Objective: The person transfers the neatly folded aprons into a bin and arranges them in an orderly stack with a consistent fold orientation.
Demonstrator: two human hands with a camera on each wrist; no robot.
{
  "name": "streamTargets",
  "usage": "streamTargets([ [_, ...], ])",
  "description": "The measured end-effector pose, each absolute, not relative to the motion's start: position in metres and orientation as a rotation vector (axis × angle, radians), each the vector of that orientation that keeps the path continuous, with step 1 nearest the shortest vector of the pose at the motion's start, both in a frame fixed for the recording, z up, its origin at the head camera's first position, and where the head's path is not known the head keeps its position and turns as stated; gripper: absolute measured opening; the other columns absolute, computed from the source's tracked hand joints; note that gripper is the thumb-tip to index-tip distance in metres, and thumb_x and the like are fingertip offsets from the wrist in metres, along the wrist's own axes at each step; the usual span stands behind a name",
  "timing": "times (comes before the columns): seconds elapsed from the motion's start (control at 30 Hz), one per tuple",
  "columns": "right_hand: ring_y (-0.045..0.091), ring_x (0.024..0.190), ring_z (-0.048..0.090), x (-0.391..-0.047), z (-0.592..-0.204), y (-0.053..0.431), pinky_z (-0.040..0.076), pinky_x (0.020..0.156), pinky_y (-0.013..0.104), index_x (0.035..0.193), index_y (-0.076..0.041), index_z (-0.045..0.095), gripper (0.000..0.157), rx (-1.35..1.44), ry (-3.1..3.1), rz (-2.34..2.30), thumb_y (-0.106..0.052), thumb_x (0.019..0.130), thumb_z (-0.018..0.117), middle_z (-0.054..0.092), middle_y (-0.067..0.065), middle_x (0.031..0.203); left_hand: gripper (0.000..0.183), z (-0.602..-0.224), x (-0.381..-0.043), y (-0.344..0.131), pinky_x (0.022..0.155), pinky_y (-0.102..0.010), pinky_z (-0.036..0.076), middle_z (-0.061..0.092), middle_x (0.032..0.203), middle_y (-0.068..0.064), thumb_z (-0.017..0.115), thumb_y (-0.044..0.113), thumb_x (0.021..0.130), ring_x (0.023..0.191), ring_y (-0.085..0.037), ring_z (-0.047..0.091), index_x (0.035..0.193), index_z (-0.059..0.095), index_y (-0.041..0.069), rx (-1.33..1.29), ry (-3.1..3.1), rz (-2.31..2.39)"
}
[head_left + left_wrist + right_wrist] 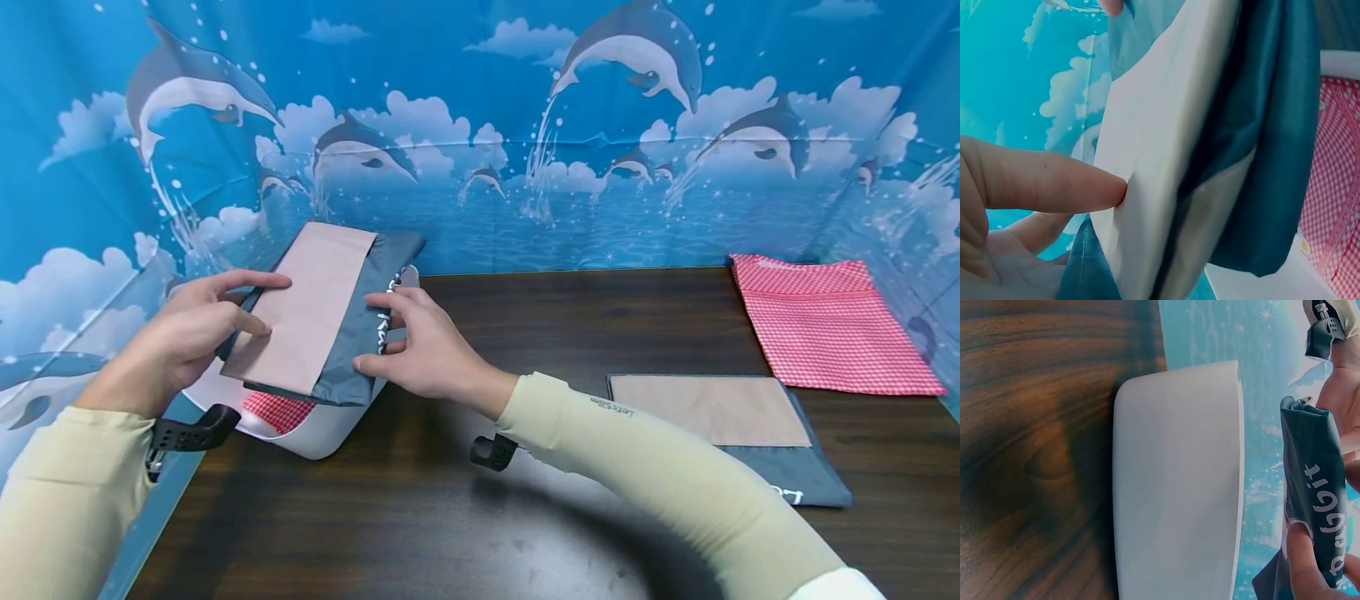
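Both hands hold a folded blue-grey cloth with a beige panel (303,304) tilted over a white bin (330,437). At its left edge, my left hand (187,333) grips it, thumb and index finger on the beige panel, other fingers partly hidden behind. My right hand (420,346) pinches the right edge, where white lettering (1329,519) runs along the fold. The left wrist view shows several layers in the folded cloth's (1147,137) side. Inside the bin lies a red-and-white checked cloth (277,411), partly covered by the held one.
A second folded blue-grey and beige cloth (712,408) lies flat on the dark wooden table (525,517), below the right forearm's far side. Behind it is a folded red-and-white checked cloth (832,333). A dolphin-print curtain (480,167) stands along the back and left side.
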State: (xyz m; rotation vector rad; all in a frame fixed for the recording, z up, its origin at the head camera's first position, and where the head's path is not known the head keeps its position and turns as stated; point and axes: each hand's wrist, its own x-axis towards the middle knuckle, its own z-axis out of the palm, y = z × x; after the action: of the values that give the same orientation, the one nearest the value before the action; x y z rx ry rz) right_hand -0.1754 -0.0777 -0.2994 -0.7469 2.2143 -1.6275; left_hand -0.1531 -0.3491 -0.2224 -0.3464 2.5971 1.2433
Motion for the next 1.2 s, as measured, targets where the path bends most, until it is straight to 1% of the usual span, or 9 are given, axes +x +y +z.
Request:
streamTargets([
  [0.1,0.023,0.118,0.075,-0.175,-0.3,-0.081,0.064,0.092,0.029,0.16,-0.02,0.051,0.075,-0.778,2.172,-1.633,-0.018,0.094,0.084,0.025,0.005,0.178,0.069,-0.224,-0.153,-0.354,0.123,-0.082,0.014,-0.013,0.18,-0.024,0.051,-0.001,0.101,0.163,-0.057,-0.01,0.167,0.034,0.006,-0.362,2.597,1.234],
  [0.27,0.026,0.123,0.074,-0.173,-0.302,-0.085,0.063,0.095,0.028,0.162,-0.019,0.048,0.077,-0.819,2.126,-1.629,-0.015,0.094,0.083,0.02,0.004,0.18,0.07,-0.225,-0.156,-0.361,0.123,-0.082,0.017,-0.014,0.179,-0.026,0.049,-0.002,0.101,0.162,-0.058,-0.011,0.168,0.031,0.004,-0.369,2.593,1.203],
  [0.5,0.028,0.129,0.07,-0.174,-0.305,-0.094,0.061,0.098,0.028,0.165,-0.016,0.043,0.079,-0.837,2.109,-1.595,-0.013,0.095,0.081,0.025,0.005,0.177,0.07,-0.229,-0.158,-0.368,0.121,-0.082,0.023,-0.013,0.178,-0.03,0.049,-0.001,0.1,0.16,-0.061,-0.006,0.167,0.03,0.002,-0.4,2.619,1.148],
  [0.6,0.027,0.13,0.07,-0.175,-0.307,-0.097,0.06,0.1,0.028,0.166,-0.014,0.042,0.08,-0.847,2.096,-1.594,-0.012,0.095,0.08,0.024,0.005,0.178,0.069,-0.231,-0.159,-0.371,0.121,-0.082,0.023,-0.011,0.177,-0.031,0.048,0.0,0.101,0.16,-0.062,-0.006,0.167,0.031,0.002,-0.413,2.627,1.14],
  [0.7,0.027,0.132,0.069,-0.175,-0.308,-0.102,0.06,0.1,0.027,0.166,-0.014,0.041,0.082,-0.855,2.09,-1.586,-0.013,0.094,0.08,0.023,0.004,0.179,0.067,-0.234,-0.16,-0.375,0.121,-0.082,0.021,-0.011,0.177,-0.032,0.049,0.001,0.102,0.159,-0.063,-0.004,0.167,0.032,0.004,-0.414,2.629,1.139],
  [0.87,0.026,0.133,0.069,-0.175,-0.308,-0.107,0.06,0.098,0.026,0.166,-0.015,0.042,0.085,-0.865,2.115,-1.561,-0.016,0.091,0.082,0.025,0.004,0.178,0.066,-0.237,-0.162,-0.382,0.122,-0.082,0.019,-0.012,0.177,-0.032,0.049,0.002,0.102,0.159,-0.062,-0.004,0.166,0.035,0.006,-0.408,2.63,1.144],
  [1.03,0.022,0.132,0.069,-0.175,-0.309,-0.108,0.061,0.096,0.026,0.166,-0.017,0.042,0.088,-0.84,2.138,-1.534,-0.02,0.09,0.085,0.026,0.002,0.178,0.066,-0.24,-0.163,-0.386,0.121,-0.082,0.02,-0.013,0.177,-0.032,0.05,0.003,0.101,0.159,-0.062,-0.006,0.166,0.036,0.008,-0.407,2.62,1.141],
  [1.2,0.023,0.136,0.065,-0.175,-0.31,-0.111,0.061,0.097,0.026,0.167,-0.019,0.041,0.09,-0.855,2.185,-1.488,-0.025,0.089,0.086,0.027,0.001,0.178,0.067,-0.242,-0.165,-0.39,0.121,-0.081,0.022,-0.011,0.178,-0.031,0.05,0.002,0.1,0.16,-0.061,-0.002,0.165,0.038,0.011,-0.43,2.625,1.135],
])
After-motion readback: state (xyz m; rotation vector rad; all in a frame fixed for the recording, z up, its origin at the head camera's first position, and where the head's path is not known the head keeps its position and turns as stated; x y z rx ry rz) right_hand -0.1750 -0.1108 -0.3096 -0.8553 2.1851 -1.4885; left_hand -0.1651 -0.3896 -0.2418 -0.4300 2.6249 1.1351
